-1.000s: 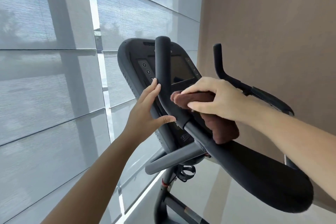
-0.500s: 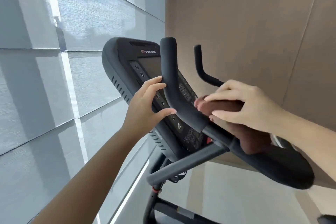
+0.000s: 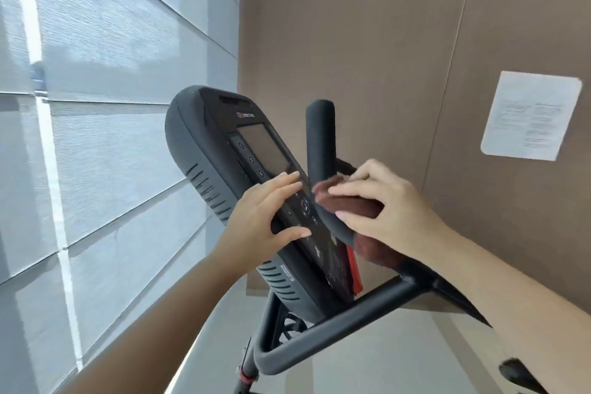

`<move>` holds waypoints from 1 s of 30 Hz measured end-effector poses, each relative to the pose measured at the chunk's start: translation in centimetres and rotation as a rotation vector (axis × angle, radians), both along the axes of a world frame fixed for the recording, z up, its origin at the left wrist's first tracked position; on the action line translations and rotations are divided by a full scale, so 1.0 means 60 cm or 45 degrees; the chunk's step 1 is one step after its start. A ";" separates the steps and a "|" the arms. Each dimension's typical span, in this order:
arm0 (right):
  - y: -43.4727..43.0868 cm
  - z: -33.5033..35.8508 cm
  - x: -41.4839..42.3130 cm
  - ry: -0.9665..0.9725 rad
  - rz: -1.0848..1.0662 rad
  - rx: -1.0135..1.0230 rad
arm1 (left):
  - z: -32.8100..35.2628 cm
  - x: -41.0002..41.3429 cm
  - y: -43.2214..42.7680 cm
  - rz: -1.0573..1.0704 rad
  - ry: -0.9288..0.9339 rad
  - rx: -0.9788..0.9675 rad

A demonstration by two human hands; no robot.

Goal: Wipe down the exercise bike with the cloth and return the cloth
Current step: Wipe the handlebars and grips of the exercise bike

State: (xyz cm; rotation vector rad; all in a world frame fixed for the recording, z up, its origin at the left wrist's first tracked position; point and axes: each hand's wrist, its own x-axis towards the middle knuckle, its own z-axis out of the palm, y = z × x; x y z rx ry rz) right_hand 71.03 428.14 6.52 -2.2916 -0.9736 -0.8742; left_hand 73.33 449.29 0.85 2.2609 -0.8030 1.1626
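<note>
The exercise bike's black console [image 3: 224,169] tilts toward me, with a dark screen and round buttons. A black padded handlebar horn [image 3: 319,137] rises just right of it. My right hand [image 3: 387,211] grips a dark brown cloth [image 3: 351,205] wrapped over the curved part of that handlebar. The cloth's lower end hangs under my wrist. My left hand [image 3: 265,214] lies flat on the console's button panel, fingers straight and thumb spread.
A grey crossbar [image 3: 335,329] of the bike frame runs below the console. Window blinds [image 3: 96,105] fill the left. A brown wall [image 3: 383,41] stands close behind the bike, with a white paper notice [image 3: 531,115] on it.
The view has swung right. My left hand has shifted from beside the handlebar onto the console face. My right hand with the cloth has stayed on the handlebar bend.
</note>
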 end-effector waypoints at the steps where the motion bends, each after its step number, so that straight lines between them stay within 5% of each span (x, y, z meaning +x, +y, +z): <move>1: -0.008 -0.006 -0.012 0.038 -0.055 -0.130 | -0.005 0.007 0.009 0.026 -0.003 0.026; 4: -0.004 0.001 -0.030 0.035 -0.097 -0.260 | -0.017 0.021 0.035 0.121 -0.023 0.118; 10: 0.079 0.052 0.002 -0.318 -0.202 0.401 | -0.017 0.041 0.058 0.213 -0.189 0.246; 14: 0.094 0.017 0.012 -0.405 -0.299 0.294 | -0.009 0.061 0.072 0.264 -0.315 0.170; 22: 0.027 -0.016 -0.048 -0.145 -0.243 -0.224 | -0.019 0.094 0.075 0.318 -0.472 0.224; 27: 0.085 0.043 -0.010 -0.365 -0.295 0.237 | -0.021 0.100 0.075 0.328 -0.508 0.206; 30: 0.117 0.054 0.017 -0.487 -0.375 0.296 | -0.021 0.102 0.076 0.318 -0.526 0.203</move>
